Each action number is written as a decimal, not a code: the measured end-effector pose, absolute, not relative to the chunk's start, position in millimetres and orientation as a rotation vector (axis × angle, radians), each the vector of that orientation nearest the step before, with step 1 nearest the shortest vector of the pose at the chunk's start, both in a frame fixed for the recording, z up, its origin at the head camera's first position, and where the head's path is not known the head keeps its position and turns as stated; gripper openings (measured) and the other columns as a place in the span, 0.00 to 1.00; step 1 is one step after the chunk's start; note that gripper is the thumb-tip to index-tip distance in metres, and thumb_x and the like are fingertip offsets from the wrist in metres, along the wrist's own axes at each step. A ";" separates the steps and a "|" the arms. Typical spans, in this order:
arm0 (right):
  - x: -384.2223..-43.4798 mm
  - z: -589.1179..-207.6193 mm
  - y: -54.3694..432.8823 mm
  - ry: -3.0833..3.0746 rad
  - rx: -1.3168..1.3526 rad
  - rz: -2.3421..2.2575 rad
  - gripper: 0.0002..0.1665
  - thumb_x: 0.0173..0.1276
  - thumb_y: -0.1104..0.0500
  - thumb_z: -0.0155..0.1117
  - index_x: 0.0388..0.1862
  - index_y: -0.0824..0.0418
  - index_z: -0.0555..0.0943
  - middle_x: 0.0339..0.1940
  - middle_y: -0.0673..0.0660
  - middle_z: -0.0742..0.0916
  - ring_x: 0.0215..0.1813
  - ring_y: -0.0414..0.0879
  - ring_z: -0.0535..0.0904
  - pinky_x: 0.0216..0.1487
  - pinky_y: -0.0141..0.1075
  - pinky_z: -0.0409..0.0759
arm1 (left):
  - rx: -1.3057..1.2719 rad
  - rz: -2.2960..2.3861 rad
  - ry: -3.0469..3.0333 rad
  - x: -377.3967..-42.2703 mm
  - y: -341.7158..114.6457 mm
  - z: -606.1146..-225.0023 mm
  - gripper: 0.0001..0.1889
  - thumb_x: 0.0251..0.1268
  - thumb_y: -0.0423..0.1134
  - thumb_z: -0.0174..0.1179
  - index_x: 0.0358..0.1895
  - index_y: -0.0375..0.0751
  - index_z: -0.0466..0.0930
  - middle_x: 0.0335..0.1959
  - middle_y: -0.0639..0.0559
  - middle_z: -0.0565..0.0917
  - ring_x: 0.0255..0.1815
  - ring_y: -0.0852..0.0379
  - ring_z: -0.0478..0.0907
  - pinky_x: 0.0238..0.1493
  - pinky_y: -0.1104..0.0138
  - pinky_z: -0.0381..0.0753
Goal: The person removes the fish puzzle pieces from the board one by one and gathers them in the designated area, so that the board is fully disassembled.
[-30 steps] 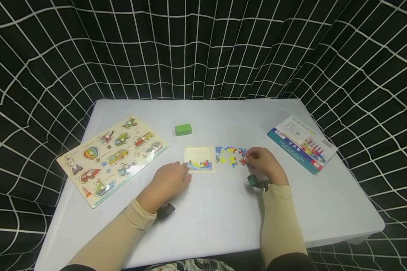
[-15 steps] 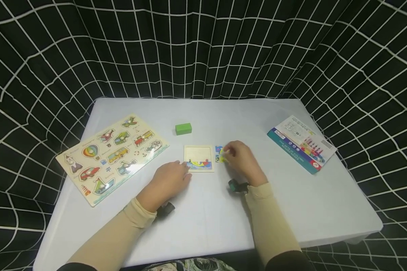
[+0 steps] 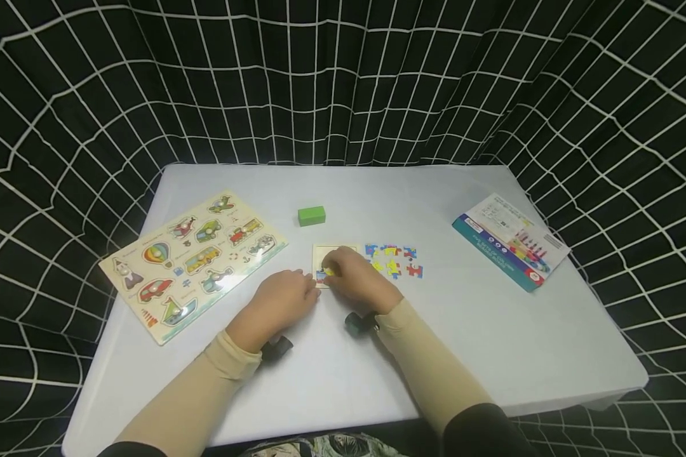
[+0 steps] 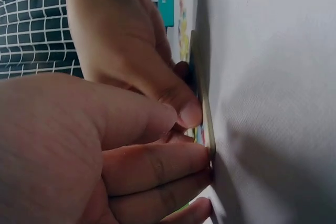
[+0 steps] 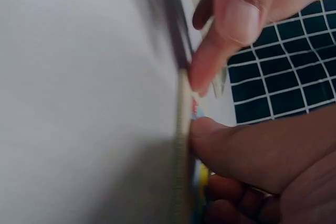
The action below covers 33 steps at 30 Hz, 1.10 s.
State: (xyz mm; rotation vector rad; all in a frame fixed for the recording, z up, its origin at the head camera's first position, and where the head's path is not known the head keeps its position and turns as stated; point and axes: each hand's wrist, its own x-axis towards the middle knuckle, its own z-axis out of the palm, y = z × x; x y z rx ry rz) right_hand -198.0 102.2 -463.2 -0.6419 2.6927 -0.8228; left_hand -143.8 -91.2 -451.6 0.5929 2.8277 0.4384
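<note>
A small wooden puzzle tray [image 3: 317,251] lies near the table's middle, with blue, yellow and red pieces in its front row. My left hand [image 3: 286,295] rests beside it, extended fingertips touching its left edge. Over the tray is my right hand [image 3: 357,276], which hides much of it. In the right wrist view, the right thumb [image 5: 220,142] sits at the tray's near edge, with a yellow puzzle piece [image 5: 203,175] behind it and the other fingers curled beyond. I cannot tell whether they pinch this piece. Several loose puzzle pieces [image 3: 392,270] lie to the tray's right.
A large vehicle peg-puzzle board [image 3: 194,263] lies at the table's left. Behind the tray sits a green block [image 3: 311,216]. A flat printed box [image 3: 511,241] is at the right. Black curtains with a white grid [image 3: 343,82] surround the white table [image 3: 491,355].
My right hand has moved left from the far side of the loose pieces, across them and onto the tray. The loose pieces are in view again. My left hand has stayed at the tray's left edge.
</note>
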 end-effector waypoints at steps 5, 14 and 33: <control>-198.2 -462.2 101.7 2.698 -0.637 -0.812 0.15 0.71 0.66 0.74 0.54 0.65 0.84 0.47 0.57 0.84 0.50 0.51 0.77 0.59 0.46 0.82 | 0.589 0.432 2.827 -144.7 -89.8 -453.4 0.23 0.86 0.48 0.55 0.66 0.35 0.86 0.68 0.35 0.86 0.73 0.36 0.81 0.75 0.45 0.80; -173.8 -468.6 101.6 2.882 -0.730 -0.954 0.10 0.74 0.64 0.75 0.46 0.56 0.82 0.43 0.52 0.86 0.45 0.47 0.80 0.52 0.42 0.84 | 0.619 0.409 2.861 -144.8 -89.5 -453.0 0.19 0.84 0.47 0.56 0.56 0.36 0.89 0.56 0.37 0.91 0.59 0.37 0.88 0.60 0.45 0.87; -182.5 -447.3 152.0 2.833 -0.389 -1.324 0.08 0.77 0.68 0.69 0.52 0.61 0.83 0.45 0.59 0.92 0.49 0.54 0.88 0.55 0.49 0.90 | 0.572 0.396 2.802 -144.1 -88.7 -450.3 0.23 0.87 0.48 0.54 0.69 0.35 0.84 0.72 0.39 0.84 0.78 0.38 0.77 0.80 0.46 0.75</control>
